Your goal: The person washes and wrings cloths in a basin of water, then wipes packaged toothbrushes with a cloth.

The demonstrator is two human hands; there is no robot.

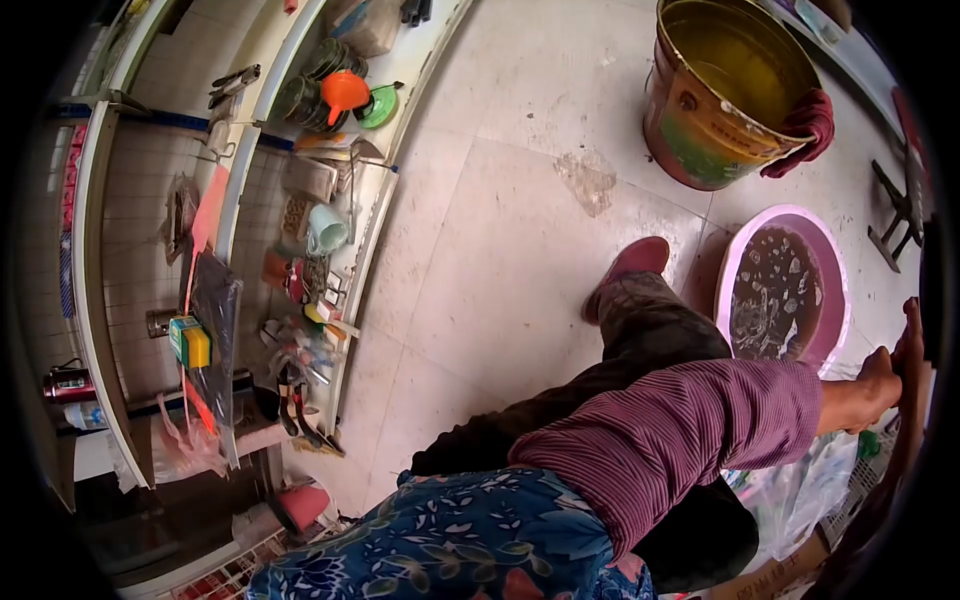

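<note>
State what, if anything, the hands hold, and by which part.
It cannot be told: the hands are at the dark right edge of the view, where any hold is unclear.

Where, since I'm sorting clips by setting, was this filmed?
Probably a shop or its storeroom: mixed goods crowd the shelves, and a bucket and a pink tub of murky water stand on the tiled floor.

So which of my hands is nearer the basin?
Your left hand. It is just off the rim of the basin, with its wrist close by; your right hand is a little farther out, towards the picture's right edge.
</note>
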